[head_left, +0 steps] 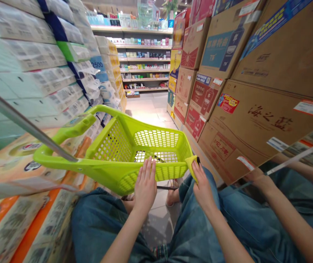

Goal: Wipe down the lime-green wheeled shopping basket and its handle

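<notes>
A lime-green shopping basket cart (157, 133) with perforated walls stands before my knees, its handle end to the left. My left hand (146, 182) lies with fingers stretched out against the outside of the near wall, fingertips by the rim, holding nothing. At the basket's right corner, my right hand (201, 182) presses a yellow cloth (190, 164) against the rim. A small black thing shows beside those fingertips; what it is cannot be made out.
Packs of tissue (49, 62) are piled high on the left. Stacked cardboard boxes (257, 109) line the right, with a reflective panel at lower right mirroring arms and jeans. Shelves of small goods (145, 46) stand beyond the tiled aisle (151, 106).
</notes>
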Tool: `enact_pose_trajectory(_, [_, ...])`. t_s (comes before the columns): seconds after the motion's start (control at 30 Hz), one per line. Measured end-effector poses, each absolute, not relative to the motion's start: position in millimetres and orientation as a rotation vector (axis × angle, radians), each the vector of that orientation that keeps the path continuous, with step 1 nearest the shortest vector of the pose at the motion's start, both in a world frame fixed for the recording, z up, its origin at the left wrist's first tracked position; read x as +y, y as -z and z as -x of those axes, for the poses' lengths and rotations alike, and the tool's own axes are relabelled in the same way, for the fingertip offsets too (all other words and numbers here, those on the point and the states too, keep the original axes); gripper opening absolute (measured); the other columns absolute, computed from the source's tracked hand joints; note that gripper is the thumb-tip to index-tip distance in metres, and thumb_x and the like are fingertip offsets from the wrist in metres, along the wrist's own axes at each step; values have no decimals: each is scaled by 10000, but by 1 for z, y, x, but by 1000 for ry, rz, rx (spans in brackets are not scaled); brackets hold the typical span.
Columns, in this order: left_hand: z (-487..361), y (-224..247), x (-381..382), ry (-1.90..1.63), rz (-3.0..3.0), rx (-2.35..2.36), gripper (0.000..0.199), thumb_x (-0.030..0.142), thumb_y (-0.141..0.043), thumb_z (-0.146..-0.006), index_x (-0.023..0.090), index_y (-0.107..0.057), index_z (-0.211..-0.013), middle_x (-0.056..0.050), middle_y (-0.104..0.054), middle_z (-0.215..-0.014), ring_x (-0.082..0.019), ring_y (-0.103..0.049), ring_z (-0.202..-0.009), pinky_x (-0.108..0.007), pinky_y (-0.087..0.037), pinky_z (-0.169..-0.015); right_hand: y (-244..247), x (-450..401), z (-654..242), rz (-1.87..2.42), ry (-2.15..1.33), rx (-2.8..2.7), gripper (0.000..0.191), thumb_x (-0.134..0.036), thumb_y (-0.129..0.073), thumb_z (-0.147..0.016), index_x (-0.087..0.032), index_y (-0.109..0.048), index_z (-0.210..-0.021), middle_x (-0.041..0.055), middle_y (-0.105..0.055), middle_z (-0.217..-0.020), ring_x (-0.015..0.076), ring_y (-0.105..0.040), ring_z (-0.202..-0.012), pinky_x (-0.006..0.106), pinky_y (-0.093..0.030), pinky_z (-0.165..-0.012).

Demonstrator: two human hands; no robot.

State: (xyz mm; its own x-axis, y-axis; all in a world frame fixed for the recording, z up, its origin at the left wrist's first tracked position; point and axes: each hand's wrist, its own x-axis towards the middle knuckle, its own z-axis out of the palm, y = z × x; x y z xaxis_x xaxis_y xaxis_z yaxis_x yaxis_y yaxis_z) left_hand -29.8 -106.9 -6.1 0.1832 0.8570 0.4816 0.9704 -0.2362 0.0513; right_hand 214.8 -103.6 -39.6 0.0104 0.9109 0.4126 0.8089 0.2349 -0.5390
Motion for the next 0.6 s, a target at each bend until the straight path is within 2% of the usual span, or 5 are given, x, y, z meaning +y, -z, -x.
enact_pose_trajectory(0.17, [26,7,-106,611,2174,-1763,789,58,-416,-847,141,-147,-1585,-113,-251,-1639,-243,-221,-1520,-446,-311,-1208,10,-106,-134,1556,-152,-1936,929,55,-377,-686,-225,-288,-1566,54,-395,-1583,240,-253,-1508,450,-355,-1147])
enact_pose_trajectory(0.33, [25,9,-105,593,2105,-1785,722,62,-346,-891,117,-144,-1582,-124,-318,-1613,-228,-274,-1502,-424,-321,-1208,-11,-105,-80,1493,-259,-2070,825,38,-372,-745,-194,-354,-1537,62,-391,-1585,237,-260,-1500,442,-375,-1108])
enact_pose_trajectory(0.5, [27,11,-107,613,2160,-1744,770,77,-407,-857,85,-137,-1579,-143,-292,-1621,-237,-235,-1516,-425,-286,-1223,6,-105,-122,1417,-181,-2099,834,53,-357,-749,-180,-323,-1549,49,-371,-1597,217,-200,-1521,458,-318,-1178])
enact_pose_trajectory(0.6, [26,9,-109,626,2174,-1744,786,81,-430,-836,75,-161,-1574,-142,-286,-1624,-244,-218,-1521,-429,-275,-1226,19,-101,-170,1472,-153,-1980,898,63,-357,-703,-197,-299,-1560,49,-382,-1591,215,-207,-1521,455,-345,-1176])
